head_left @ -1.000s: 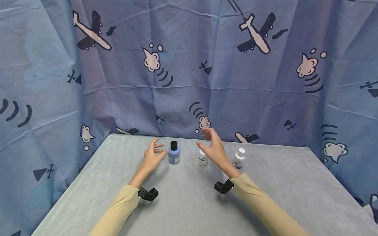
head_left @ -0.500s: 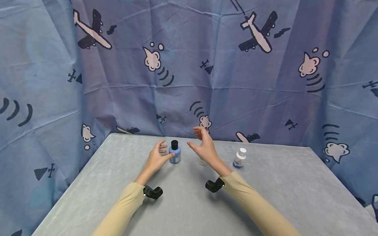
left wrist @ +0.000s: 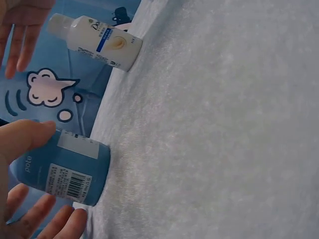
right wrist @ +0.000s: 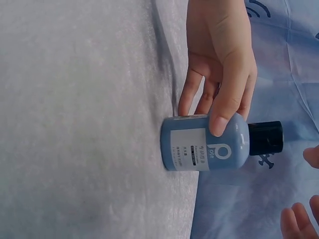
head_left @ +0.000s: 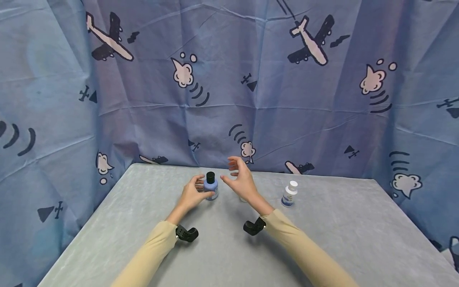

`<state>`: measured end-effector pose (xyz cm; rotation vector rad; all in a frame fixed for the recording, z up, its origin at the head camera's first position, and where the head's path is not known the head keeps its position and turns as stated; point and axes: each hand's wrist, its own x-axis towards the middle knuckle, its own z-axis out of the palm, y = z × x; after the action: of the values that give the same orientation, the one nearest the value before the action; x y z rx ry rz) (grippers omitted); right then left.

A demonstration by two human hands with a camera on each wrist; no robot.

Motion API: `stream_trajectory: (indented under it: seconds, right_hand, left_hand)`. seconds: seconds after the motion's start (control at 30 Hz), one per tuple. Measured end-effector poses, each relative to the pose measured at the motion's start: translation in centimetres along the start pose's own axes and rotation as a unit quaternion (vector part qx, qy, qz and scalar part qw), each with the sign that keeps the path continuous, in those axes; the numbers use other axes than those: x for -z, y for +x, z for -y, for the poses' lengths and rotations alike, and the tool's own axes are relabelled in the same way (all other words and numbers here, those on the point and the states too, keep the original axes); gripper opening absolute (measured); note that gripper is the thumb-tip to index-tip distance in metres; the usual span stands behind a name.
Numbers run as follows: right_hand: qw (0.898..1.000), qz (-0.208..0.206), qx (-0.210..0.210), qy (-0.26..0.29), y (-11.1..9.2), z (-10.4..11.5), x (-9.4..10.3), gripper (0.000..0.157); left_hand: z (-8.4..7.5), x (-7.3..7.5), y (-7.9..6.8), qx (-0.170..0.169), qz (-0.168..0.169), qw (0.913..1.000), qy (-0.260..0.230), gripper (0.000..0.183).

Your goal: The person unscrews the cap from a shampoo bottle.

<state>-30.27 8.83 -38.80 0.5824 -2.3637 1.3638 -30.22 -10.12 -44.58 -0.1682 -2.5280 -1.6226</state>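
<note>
One blue Pote bottle (right wrist: 192, 149) stands upright on the table (head_left: 215, 255), the left hand (head_left: 192, 195) curled round it. To its right are the right hand (head_left: 243, 182), fingers apart, and two more: one nearer white bottle (left wrist: 102, 42), largely behind that hand in the head view, and one farther white bottle (head_left: 289, 195).

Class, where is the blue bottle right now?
In the head view, the blue bottle is on the table just left of centre, with the left hand around it.

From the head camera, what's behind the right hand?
A white bottle; only a sliver of its base shows below the right hand, which covers the rest. The left wrist view shows its white cap.
</note>
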Motion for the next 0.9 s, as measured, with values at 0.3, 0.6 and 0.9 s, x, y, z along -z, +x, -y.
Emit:
stream_trajectory:
  seconds: [0.3, 0.6, 0.9]
  right_hand:
    - [1.0, 0.009, -0.011, 0.009, 0.0, -0.3, -0.8, 0.057]
    - [0.999, 0.03, -0.022, 0.019, -0.4, -0.7, -1.7, 0.06]
    - [0.998, 0.05, -0.028, 0.021, -0.1, -0.2, -2.3, 0.061]
  left_hand:
    - [0.6, -0.5, 0.0, 0.004, -0.004, 0.9999, -0.009, 0.067]
    - [0.7, -1.1, 0.0, 0.002, 0.005, 0.9999, -0.012, 0.064]
    - [0.8, -1.0, 0.2, -0.023, -0.012, 0.9997, 0.0, 0.059]
